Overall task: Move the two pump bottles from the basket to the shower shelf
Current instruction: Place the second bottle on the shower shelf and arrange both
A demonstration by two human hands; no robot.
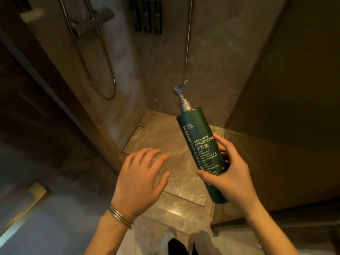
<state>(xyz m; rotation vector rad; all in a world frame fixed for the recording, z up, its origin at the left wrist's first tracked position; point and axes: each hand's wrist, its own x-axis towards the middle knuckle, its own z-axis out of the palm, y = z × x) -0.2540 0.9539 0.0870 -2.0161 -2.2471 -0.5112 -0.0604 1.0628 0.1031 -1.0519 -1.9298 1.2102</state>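
Observation:
My right hand (pixel 231 173) grips the lower half of a dark green pump bottle (pixel 198 137) labelled conditioner. The bottle tilts away from me, its grey pump head (pixel 181 89) pointing up toward the shower's back wall. My left hand (pixel 141 177) hovers beside it with fingers spread and nothing in it; thin bangles circle that wrist. High on the back wall, three dark green bottles (pixel 146 14) stand side by side, blurred. The basket is out of view.
A chrome shower hose (pixel 103 70) loops down the left wall below the mixer valve (pixel 92 19). A glass door edge (pixel 49 89) runs along the left. A thin cord (pixel 188 34) hangs on the back wall. The marble shower floor (pixel 165 137) lies below.

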